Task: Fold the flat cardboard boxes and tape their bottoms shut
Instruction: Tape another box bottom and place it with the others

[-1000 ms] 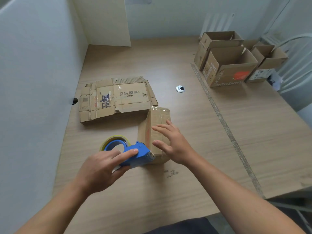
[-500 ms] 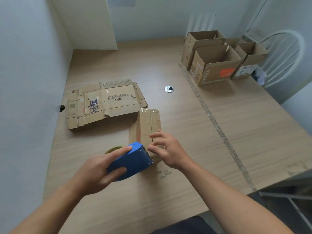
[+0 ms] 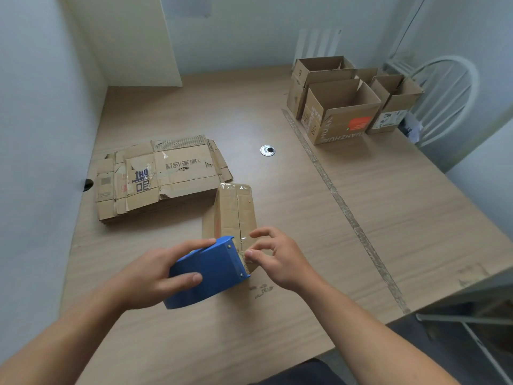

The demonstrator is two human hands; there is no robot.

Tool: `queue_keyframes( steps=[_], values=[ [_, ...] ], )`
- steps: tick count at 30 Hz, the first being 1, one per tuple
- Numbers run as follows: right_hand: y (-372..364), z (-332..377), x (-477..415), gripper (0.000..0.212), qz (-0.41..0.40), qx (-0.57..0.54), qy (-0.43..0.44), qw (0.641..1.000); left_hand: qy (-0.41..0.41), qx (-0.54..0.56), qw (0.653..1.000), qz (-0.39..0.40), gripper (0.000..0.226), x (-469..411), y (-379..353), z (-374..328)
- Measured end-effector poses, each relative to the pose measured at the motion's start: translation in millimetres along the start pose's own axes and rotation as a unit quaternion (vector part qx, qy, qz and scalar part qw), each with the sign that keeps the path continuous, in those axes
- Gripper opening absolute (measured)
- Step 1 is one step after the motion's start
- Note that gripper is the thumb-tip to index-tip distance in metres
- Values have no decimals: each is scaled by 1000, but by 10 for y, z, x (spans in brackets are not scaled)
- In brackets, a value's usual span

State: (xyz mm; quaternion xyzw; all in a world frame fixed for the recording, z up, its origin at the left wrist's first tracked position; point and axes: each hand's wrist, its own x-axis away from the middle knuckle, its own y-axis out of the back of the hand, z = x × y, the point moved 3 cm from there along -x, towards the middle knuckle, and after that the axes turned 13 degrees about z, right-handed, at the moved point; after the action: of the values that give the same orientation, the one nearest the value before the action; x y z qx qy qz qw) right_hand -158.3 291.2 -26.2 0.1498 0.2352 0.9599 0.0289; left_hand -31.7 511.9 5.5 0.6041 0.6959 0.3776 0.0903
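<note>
Lower center: L hand (image 3: 147, 273) gripped the blue tape dispenser (image 3: 211, 270) at box (image 3: 236, 209) end, R hand (image 3: 280, 259) fingers curled holding box.

Both forearms are reaching forward. Left hand (image 3: 155, 270) is gripping the tape dispenser (image 3: 211, 269), index finger lying along its top; right hand (image 3: 280, 259) is curling its fingers (image 3: 258, 233) over the box (image 3: 236, 209) end.

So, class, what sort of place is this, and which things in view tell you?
Probably a small packing station: a stack of flat cardboard boxes, folded open boxes on a wooden table, and a blue tape dispenser.
</note>
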Motion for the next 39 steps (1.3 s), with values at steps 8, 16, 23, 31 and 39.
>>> queue_keyframes(
  steps=[8,16,23,31,39],
  values=[
    [156,-378,215,19,-62,-111,-38,991,71,0,995,73,59,-24,144,20],
    [21,-637,355,16,-82,-174,-91,977,139,-56,981,127,48,-72,277,-72],
    [-132,-706,205,20,-124,-189,-131,965,214,-222,943,125,53,-304,321,-322],
    [-258,-719,85,23,-81,-171,-163,968,252,-223,933,128,53,-372,306,-257],
    [-397,-598,-110,23,8,-215,-211,954,259,-173,942,128,54,-264,276,-137]
  ],
)
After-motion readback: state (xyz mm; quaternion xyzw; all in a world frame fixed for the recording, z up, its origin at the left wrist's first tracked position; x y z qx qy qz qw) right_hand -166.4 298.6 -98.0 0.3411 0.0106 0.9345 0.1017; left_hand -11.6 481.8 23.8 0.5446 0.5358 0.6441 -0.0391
